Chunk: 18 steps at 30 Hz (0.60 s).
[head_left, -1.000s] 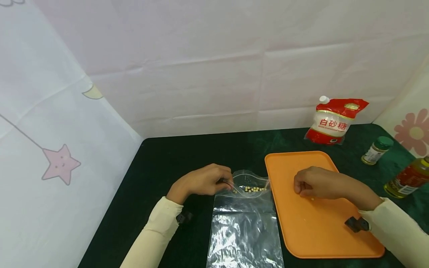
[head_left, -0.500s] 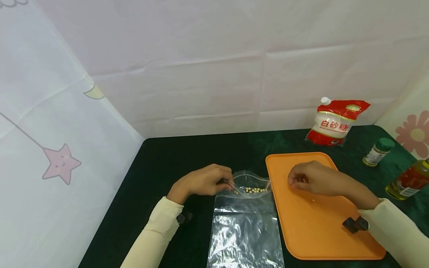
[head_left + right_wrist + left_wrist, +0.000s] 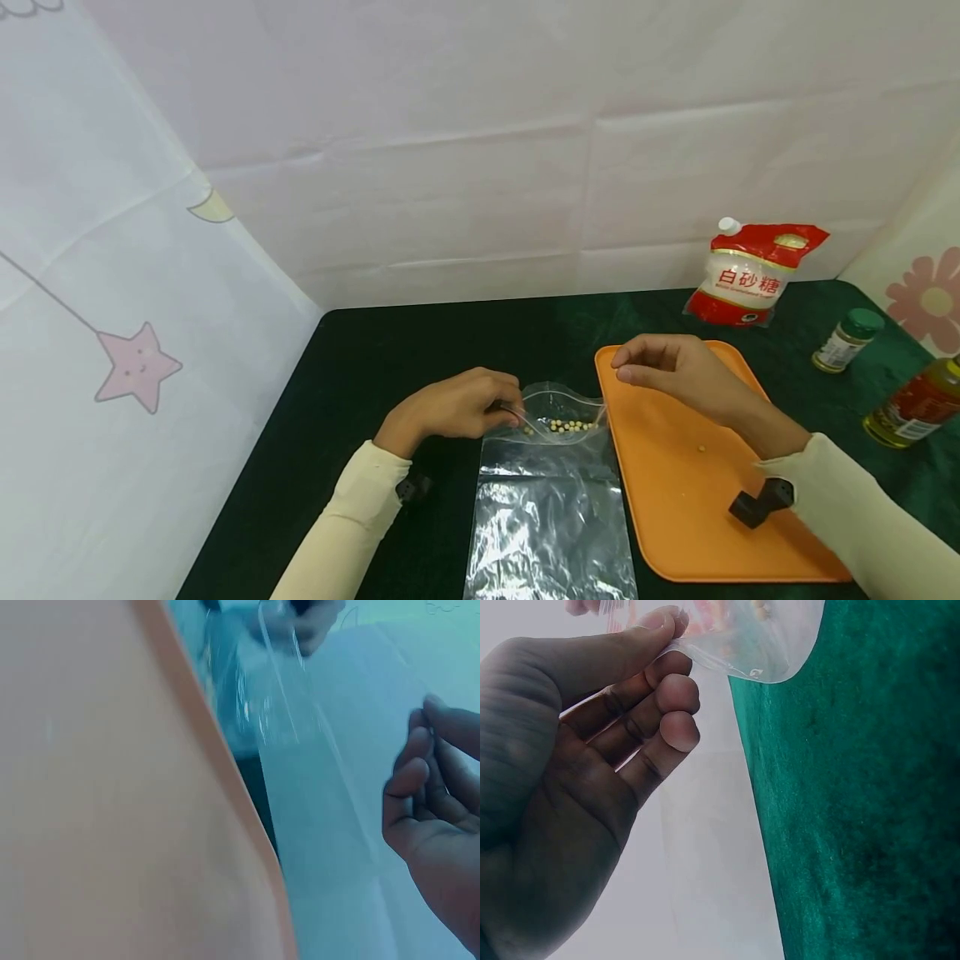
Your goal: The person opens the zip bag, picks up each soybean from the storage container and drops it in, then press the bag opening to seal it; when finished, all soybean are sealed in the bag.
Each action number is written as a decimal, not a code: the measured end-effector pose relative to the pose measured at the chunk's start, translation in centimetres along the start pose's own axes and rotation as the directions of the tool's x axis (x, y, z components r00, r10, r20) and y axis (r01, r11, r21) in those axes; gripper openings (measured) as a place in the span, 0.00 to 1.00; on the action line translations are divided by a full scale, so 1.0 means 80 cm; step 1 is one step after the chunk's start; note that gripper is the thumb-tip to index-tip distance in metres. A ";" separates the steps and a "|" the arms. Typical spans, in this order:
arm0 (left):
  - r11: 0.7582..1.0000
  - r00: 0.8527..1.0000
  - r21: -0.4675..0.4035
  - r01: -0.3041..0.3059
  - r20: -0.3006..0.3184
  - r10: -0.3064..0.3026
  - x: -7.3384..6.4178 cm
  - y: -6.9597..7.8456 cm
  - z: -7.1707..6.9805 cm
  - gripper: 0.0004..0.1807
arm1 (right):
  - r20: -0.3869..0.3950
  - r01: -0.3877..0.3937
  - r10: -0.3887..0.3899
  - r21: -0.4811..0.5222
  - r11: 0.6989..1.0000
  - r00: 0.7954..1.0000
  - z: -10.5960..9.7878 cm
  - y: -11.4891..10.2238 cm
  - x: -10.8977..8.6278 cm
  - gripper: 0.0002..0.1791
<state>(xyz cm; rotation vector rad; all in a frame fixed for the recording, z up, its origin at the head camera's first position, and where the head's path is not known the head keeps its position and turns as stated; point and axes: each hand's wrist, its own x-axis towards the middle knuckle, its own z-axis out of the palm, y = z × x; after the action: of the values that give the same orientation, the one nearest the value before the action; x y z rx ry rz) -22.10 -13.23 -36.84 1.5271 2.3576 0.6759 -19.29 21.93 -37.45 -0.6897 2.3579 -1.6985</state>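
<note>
My left hand (image 3: 468, 404) pinches the rim of a clear zip bag (image 3: 551, 517) between thumb and index finger, holding its mouth apart. In the left wrist view, the other fingers of this left hand (image 3: 604, 735) curl loosely below the bag's edge (image 3: 772, 656). Several yellow soybeans (image 3: 570, 426) lie inside near the opening. My right hand (image 3: 675, 367) is raised over the upper left of the orange tray (image 3: 675, 517), its thumb and fingertips brought together in a pinch. A soybean between them is mostly hidden. One loose soybean (image 3: 701, 448) lies on the tray.
Behind the tray stands a red and white sugar pouch (image 3: 746, 275) with a white cap. A small green-capped jar (image 3: 846, 340) and a bottle of yellow liquid (image 3: 917, 400) are at the right. Dark green cloth (image 3: 420, 333) covers the table, with pale fabric walls behind.
My right hand has lifted from the tray's surface and moved left and away from me, toward the bag. The left hand and the bag have stayed in place.
</note>
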 end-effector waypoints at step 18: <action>1.000 1.000 -0.015 0.006 0.003 -0.006 0.001 0.000 -0.001 0.05 | 0.106 0.099 -0.088 -0.107 0.989 0.990 0.049 -0.002 0.029 0.08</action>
<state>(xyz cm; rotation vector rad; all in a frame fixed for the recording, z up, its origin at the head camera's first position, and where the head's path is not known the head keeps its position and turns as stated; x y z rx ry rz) -22.19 -13.19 -36.78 1.5132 2.3484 0.6885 -19.82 17.46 -38.37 -0.8968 2.3994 -1.5352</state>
